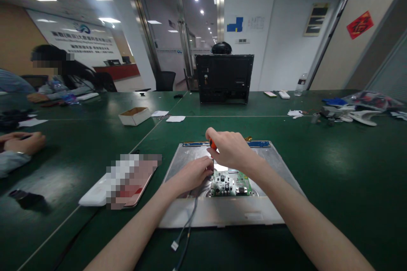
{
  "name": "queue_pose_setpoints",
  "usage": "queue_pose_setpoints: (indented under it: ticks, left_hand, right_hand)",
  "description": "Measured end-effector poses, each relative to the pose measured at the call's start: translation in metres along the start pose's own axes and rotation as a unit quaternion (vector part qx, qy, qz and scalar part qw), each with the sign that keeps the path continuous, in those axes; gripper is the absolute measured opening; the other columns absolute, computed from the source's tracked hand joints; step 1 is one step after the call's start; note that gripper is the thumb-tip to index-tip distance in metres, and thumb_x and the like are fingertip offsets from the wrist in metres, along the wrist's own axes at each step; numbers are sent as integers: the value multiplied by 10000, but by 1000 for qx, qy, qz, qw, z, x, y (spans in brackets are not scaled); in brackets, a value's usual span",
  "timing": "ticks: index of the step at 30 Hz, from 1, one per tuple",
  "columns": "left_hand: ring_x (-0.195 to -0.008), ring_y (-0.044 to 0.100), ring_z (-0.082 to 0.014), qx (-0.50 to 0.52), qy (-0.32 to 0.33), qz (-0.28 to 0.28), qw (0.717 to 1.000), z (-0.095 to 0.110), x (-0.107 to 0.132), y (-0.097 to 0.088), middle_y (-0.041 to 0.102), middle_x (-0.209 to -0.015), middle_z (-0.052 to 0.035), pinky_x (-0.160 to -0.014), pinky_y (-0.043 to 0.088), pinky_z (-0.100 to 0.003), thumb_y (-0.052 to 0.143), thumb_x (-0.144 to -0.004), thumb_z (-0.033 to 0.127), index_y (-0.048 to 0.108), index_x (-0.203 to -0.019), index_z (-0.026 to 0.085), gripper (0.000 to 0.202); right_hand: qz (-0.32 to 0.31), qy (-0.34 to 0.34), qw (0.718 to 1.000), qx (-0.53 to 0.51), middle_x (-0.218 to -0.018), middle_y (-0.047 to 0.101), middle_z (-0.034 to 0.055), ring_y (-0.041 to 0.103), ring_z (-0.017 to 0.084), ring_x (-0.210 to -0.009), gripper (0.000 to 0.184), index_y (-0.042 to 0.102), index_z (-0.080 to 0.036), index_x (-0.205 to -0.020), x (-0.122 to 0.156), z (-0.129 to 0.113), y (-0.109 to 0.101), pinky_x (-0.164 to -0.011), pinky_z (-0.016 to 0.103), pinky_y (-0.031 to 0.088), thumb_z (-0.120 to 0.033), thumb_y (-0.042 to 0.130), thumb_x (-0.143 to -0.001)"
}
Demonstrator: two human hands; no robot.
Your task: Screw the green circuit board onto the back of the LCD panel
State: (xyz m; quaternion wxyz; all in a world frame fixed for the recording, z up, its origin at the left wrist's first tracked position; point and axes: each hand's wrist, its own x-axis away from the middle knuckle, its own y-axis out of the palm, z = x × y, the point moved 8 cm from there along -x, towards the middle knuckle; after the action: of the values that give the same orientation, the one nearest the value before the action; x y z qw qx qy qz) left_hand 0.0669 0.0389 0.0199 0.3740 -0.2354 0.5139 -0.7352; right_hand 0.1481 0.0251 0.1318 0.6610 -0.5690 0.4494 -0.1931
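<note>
A flat metal display panel [267, 211] lies on the green table before me, with a green circuit board [233, 183] on its back. My right hand [230, 148] is closed round the orange and black handle of a screwdriver [213, 144], held upright over the board's upper left corner. Beside the shaft, my left hand [199, 170] has its fingers pinched together at that corner; whether they grip the shaft or a small part is hidden. Grey cables [193, 214] run from the board's left side over the panel's front edge, ending in a white connector [174, 245].
Left of the panel lie a white power bank-like slab [95, 190] and a pink phone [143, 182]. Farther off are an open box [135, 116] and a black monitor housing [224, 78]. Another person's hands [27, 142] rest at far left. Assorted parts [346, 112] lie at far right.
</note>
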Motion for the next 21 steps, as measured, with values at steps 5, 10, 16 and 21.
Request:
queue_pose_setpoints:
  ticks: [5, 10, 16, 21]
  left_hand:
    - [-912, 611, -221, -6, -3, 0, 1000, -1, -2, 2, 671, -989, -63, -820, 449, -311, 501, -874, 108, 603, -945, 167, 138]
    - [-874, 613, -211, -6, -5, 2, 1000, 2, -1, 0, 673, -951, -53, -767, 449, -284, 498, -877, 106, 596, -917, 169, 123]
    - [-891, 616, -208, 0, -5, 4, 1000, 4, -1, -3, 676, -973, -52, -793, 449, -289, 498, -876, 107, 604, -922, 172, 132]
    - [-876, 613, -212, -1, -2, 4, 1000, 7, 0, -4, 672, -959, -58, -782, 456, -299, 485, -875, 112, 601, -934, 165, 141]
  right_hand:
    - [-5, -4, 1000, -2, -921, 711, 45, 648, 206, -757, 204, 480, -204, -1057, -1, -1, 0, -533, 282, 256, -274, 533, -873]
    - [-5, -1, 1000, 2, -878, 708, 43, 646, 207, -731, 186, 482, -202, -1043, -1, 0, 0, -527, 285, 252, -276, 524, -878]
    - [-10, -8, 1000, -10, -893, 700, 34, 642, 204, -757, 221, 464, -216, -1066, -1, 0, 2, -529, 278, 235, -246, 528, -857]
    - [-14, -6, 1000, -10, -904, 698, 46, 635, 202, -753, 204, 464, -212, -1068, -1, 0, 2, -536, 279, 253, -254, 511, -874]
